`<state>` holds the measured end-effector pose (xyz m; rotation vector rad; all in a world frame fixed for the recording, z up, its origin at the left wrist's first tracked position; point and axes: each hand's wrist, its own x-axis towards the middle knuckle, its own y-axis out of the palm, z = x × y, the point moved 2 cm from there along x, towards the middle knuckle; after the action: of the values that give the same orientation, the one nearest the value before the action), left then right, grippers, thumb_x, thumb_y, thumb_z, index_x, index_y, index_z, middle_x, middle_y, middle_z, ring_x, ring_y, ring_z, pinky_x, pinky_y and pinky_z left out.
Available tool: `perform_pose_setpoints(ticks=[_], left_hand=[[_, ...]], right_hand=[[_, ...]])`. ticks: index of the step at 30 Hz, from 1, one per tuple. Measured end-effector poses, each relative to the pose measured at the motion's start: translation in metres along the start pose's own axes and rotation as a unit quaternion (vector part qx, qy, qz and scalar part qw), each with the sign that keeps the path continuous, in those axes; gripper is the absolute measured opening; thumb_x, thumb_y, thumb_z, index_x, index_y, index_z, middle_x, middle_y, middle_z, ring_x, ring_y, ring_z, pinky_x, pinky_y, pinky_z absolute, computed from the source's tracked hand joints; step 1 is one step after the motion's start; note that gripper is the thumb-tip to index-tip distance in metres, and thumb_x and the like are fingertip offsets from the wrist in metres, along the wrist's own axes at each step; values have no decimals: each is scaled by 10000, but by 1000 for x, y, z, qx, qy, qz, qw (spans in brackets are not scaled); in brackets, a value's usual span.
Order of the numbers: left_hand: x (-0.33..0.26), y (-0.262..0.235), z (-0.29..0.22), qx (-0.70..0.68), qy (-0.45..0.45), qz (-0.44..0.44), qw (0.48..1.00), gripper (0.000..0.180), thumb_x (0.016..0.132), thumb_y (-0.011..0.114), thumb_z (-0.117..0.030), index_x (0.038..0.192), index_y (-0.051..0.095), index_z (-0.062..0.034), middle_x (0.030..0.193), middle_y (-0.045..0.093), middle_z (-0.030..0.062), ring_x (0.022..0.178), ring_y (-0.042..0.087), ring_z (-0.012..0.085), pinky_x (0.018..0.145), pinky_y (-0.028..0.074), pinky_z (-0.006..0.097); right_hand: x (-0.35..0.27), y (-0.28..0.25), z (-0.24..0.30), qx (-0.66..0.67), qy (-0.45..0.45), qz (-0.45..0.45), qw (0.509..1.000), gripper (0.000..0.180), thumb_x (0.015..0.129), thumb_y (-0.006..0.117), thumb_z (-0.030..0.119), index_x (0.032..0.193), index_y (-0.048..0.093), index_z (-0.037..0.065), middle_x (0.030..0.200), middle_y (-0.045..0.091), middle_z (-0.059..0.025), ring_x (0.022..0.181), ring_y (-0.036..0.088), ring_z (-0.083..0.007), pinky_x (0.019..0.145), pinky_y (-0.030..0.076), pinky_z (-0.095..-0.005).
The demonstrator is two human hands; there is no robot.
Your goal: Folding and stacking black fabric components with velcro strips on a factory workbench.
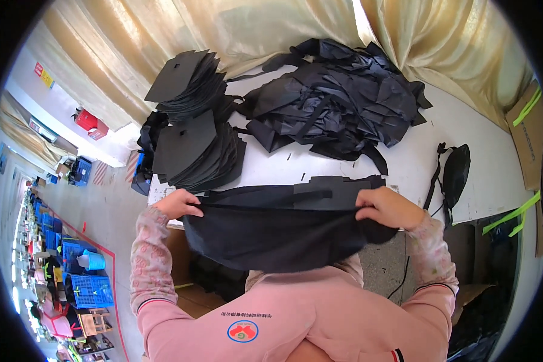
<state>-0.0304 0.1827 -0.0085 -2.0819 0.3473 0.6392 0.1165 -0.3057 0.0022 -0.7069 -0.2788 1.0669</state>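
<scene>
A black fabric bag (271, 238) is stretched sideways in front of me at the table's near edge. At its left end, my left hand (180, 204) pinches the upper edge between thumb and fingers. Farther right, my right hand (389, 206) is closed on the same edge at the other end. Between the hands the bag's lower side hangs in a curve over my lap. A flat dark grey panel (335, 192) with a stepped top edge shows just behind the upper edge, partly covered by the cloth. Whether it is attached cannot be seen.
On the white table (271, 160) stand stacks of dark grey sheets (193, 151) at left. A heap of black fabric pieces (338, 99) lies at the back. A black pouch with a strap (457, 175) lies at right, near cardboard boxes (525, 142). Curtains hang behind.
</scene>
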Motion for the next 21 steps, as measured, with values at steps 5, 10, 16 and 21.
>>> perform_pose_setpoints(ticks=[5,10,16,21], left_hand=[[62,26,23,21,13,-6,1000,407,798,788,-317,919,669,53,719,626,143,699,578,175,690,467,354],[101,37,42,17,-24,33,999,434,785,803,-325,845,613,61,649,481,139,633,477,180,643,421,374],[114,36,44,60,-40,28,997,454,775,811,-330,821,595,66,656,471,168,636,500,222,656,427,395],[109,38,72,27,-29,-11,999,468,755,822,-356,884,645,58,694,567,170,675,565,253,699,455,406]], right_hand=[[32,30,-77,-199,47,-112,972,159,816,713,182,824,666,30,824,675,-125,854,651,-315,750,490,-434],[36,37,-57,-326,44,-207,921,204,798,718,189,937,663,50,1101,638,-105,1083,571,-317,917,429,-478],[40,97,-37,-302,-128,-81,941,778,741,771,339,1417,461,110,1500,391,-147,1423,305,-348,1160,247,-528],[25,104,-45,-295,-100,7,950,942,691,795,469,1490,374,204,1569,285,-132,1465,216,-349,1164,155,-613]])
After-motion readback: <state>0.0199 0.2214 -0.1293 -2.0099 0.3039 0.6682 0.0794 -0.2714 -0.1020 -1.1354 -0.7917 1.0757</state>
